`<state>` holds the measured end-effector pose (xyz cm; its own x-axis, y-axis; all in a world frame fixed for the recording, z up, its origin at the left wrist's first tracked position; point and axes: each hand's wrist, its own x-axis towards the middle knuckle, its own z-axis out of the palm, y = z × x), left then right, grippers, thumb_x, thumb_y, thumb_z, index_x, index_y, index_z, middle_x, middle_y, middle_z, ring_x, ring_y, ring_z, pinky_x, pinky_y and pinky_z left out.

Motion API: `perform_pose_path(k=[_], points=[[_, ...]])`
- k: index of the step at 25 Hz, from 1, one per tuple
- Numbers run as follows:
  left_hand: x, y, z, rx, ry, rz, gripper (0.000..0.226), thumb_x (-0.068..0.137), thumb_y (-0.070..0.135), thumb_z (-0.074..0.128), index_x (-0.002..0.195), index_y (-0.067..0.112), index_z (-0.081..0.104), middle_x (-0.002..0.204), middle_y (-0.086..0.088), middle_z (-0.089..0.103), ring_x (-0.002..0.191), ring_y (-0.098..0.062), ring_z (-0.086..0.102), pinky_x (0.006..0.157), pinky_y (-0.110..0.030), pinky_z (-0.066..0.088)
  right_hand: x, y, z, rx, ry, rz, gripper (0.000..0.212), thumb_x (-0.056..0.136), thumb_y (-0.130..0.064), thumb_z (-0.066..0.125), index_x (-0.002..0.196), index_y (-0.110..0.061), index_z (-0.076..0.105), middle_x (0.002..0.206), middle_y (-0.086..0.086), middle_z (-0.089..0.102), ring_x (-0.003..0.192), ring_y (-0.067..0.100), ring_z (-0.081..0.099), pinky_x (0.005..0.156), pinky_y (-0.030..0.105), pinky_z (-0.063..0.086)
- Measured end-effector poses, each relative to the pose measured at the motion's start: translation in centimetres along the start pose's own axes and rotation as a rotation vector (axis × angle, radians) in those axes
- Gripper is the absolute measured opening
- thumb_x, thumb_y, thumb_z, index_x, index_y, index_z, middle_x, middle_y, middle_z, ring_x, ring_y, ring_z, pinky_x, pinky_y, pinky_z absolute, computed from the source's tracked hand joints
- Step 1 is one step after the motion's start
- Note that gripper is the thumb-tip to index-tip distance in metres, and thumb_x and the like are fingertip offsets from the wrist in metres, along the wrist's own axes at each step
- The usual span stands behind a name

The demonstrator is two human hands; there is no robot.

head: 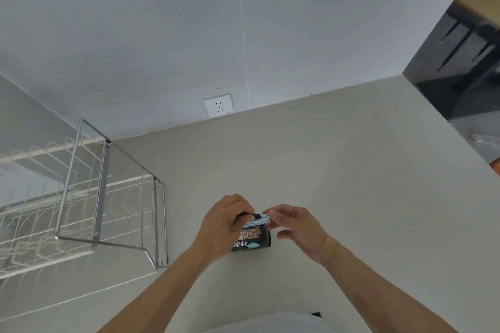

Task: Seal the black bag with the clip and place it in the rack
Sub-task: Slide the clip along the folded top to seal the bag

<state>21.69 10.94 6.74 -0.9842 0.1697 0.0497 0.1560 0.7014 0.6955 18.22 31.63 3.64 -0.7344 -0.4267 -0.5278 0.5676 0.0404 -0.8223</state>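
Your left hand [226, 224] curled tight over black bag [253, 239] top and pale blue clip [257, 220]; right hand [295, 227] fingertips pinch clip end, other fingers loose. Bag on counter [338, 170]; rack [108, 192] well left of fingers.

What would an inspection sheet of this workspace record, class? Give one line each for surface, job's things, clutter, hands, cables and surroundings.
Surface: pale countertop, mostly bare.
Job's things: black bag standing on the counter; light blue clip across its top; wire rack to the left, no bag in it.
Clutter: nothing seen.
Hands: left hand holds the bag top and clip; right hand pinches the clip's end with its fingers.
Cables: nothing seen.
Surroundings: wall socket with nothing plugged in.
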Motion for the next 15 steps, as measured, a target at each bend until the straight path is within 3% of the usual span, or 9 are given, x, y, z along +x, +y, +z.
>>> perform_pose_path(k=[4,7,12,15], points=[[-0.1,0.6,0.2,0.127,0.047,0.052,0.007,0.085,0.014,0.067,0.087,0.021,0.067,0.087,0.009,0.064,0.077,-0.013,0.057,0.064,-0.032,0.049,-0.4,-0.5,0.0,-0.205,0.083,-0.146,0.01,0.088,-0.022,0.068,0.092,-0.026,0.076,0.092,-0.012,0.076,0.087,0.009,0.066,0.07,0.022,0.05],[0.4,0.9,0.1,0.253,0.023,0.143,0.007,0.085,0.019,0.068,0.091,0.023,0.07,0.084,0.008,0.065,0.075,-0.016,0.057,0.064,-0.025,0.038,-0.3,-0.7,0.9,-0.454,0.126,-0.317,0.016,0.076,-0.027,0.08,0.087,-0.037,0.074,0.095,-0.014,0.074,0.094,0.006,0.065,0.077,0.025,0.05],[0.0,0.7,0.2,0.26,0.052,0.175,0.006,0.087,0.016,0.066,0.088,0.02,0.07,0.082,0.006,0.065,0.078,-0.017,0.056,0.065,-0.028,0.041,0.3,-0.3,1.7,-0.356,0.177,-0.301,0.021,0.068,-0.021,0.085,0.071,-0.039,0.076,0.082,-0.013,0.076,0.084,0.009,0.069,0.082,0.042,0.056],[-0.2,0.6,0.6,0.182,0.087,0.163,0.006,0.087,0.012,0.065,0.086,0.017,0.07,0.085,0.004,0.066,0.089,-0.017,0.058,0.069,-0.031,0.047,0.6,0.0,1.6,-0.405,0.192,-0.288,0.017,0.064,-0.027,0.087,0.07,-0.04,0.076,0.079,-0.02,0.075,0.08,0.001,0.066,0.077,0.034,0.055]])
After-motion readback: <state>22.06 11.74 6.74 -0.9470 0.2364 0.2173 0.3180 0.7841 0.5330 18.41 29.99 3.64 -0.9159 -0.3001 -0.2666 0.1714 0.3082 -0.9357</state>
